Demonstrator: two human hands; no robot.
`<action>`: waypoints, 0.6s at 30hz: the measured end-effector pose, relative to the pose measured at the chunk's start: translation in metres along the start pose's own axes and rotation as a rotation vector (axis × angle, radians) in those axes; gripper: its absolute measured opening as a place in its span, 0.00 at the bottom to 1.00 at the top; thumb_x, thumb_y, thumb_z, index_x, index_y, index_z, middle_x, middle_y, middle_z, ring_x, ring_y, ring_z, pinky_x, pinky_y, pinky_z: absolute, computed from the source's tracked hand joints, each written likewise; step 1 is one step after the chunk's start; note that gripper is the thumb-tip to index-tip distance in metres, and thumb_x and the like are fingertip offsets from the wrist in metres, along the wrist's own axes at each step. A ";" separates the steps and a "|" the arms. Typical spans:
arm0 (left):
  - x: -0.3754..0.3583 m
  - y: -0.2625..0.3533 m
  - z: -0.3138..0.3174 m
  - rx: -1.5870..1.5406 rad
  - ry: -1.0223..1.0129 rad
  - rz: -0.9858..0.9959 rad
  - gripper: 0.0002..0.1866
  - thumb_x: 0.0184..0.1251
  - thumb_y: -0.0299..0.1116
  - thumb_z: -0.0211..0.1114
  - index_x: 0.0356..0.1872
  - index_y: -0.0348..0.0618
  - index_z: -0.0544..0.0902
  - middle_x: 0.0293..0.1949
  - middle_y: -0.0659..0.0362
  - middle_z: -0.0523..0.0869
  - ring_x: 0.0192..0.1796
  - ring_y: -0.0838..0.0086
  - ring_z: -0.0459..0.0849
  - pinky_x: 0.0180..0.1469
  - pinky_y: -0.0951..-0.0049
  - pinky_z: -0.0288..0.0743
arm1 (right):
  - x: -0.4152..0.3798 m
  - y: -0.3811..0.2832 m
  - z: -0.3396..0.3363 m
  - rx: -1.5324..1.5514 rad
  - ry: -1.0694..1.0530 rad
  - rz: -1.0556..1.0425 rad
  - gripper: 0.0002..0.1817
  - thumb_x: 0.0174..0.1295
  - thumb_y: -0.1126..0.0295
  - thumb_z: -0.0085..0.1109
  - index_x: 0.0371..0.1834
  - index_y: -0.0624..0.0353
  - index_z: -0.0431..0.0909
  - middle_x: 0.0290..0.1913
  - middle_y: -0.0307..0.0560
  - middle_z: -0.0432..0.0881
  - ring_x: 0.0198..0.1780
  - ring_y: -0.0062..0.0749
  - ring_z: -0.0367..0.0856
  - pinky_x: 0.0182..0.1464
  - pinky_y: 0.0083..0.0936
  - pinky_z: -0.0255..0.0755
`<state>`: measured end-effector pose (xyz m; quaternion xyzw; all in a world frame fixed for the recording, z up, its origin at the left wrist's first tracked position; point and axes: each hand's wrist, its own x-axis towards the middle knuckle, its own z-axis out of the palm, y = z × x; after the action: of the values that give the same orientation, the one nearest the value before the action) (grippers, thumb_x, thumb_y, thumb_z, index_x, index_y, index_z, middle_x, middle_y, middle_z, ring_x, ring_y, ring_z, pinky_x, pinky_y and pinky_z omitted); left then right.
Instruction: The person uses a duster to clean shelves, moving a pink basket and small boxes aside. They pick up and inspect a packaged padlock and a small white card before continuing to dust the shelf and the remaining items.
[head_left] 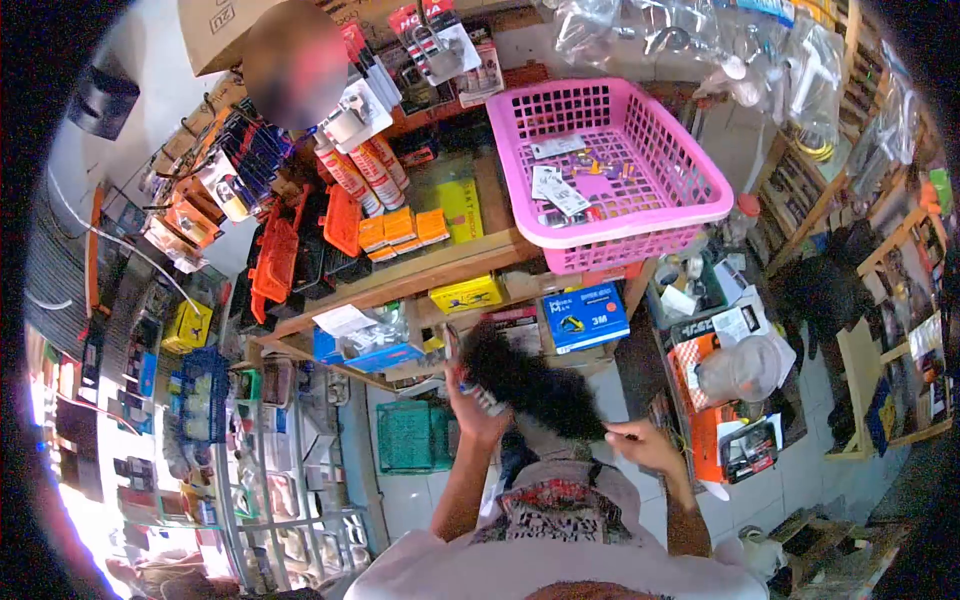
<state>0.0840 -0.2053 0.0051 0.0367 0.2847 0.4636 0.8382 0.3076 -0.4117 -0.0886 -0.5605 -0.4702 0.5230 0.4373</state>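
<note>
A black fluffy duster stretches between my two hands in front of my chest. My left hand is closed at its left end, beside a small pale striped patch I cannot make out. At the lower right end, my right hand pinches the dark fibres between thumb and fingers. Just beyond the duster, a blue 3M box sits on the shelf under the counter.
A pink basket holding small cards and parts stands on the wooden counter. Orange-capped tubes and small orange boxes are left of it. A green crate is on the floor; a cluttered table with a plastic tub is right.
</note>
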 end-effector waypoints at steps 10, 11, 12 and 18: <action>0.042 -0.004 -0.005 0.102 -0.450 0.079 0.36 0.70 0.67 0.42 0.63 0.49 0.73 0.61 0.55 0.79 0.58 0.56 0.80 0.62 0.45 0.72 | -0.004 -0.025 -0.002 0.075 -0.042 0.084 0.13 0.71 0.68 0.58 0.53 0.63 0.81 0.22 0.31 0.71 0.21 0.09 0.63 0.20 0.15 0.57; 0.039 -0.006 -0.002 0.094 -0.523 0.075 0.36 0.70 0.67 0.42 0.64 0.50 0.73 0.62 0.54 0.78 0.58 0.54 0.80 0.62 0.44 0.72 | -0.005 -0.021 0.000 0.112 0.034 0.018 0.11 0.72 0.68 0.57 0.46 0.65 0.82 0.21 0.30 0.70 0.21 0.09 0.62 0.20 0.15 0.55; 0.037 -0.007 0.003 0.086 -0.601 0.075 0.36 0.70 0.67 0.41 0.64 0.51 0.73 0.63 0.54 0.78 0.59 0.53 0.79 0.62 0.43 0.72 | -0.007 -0.021 -0.003 0.107 0.052 0.064 0.12 0.70 0.68 0.59 0.50 0.65 0.81 0.25 0.31 0.74 0.24 0.10 0.65 0.24 0.16 0.60; 0.032 -0.016 0.002 0.039 -0.479 0.097 0.37 0.70 0.68 0.43 0.61 0.46 0.77 0.54 0.54 0.84 0.56 0.57 0.81 0.62 0.52 0.73 | -0.016 -0.029 -0.022 0.052 0.034 0.214 0.18 0.67 0.68 0.63 0.56 0.67 0.79 0.30 0.31 0.79 0.32 0.13 0.71 0.34 0.18 0.71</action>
<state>0.1105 -0.1888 -0.0122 0.1755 0.0845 0.4757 0.8578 0.3273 -0.4228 -0.0557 -0.6048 -0.3864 0.5692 0.4012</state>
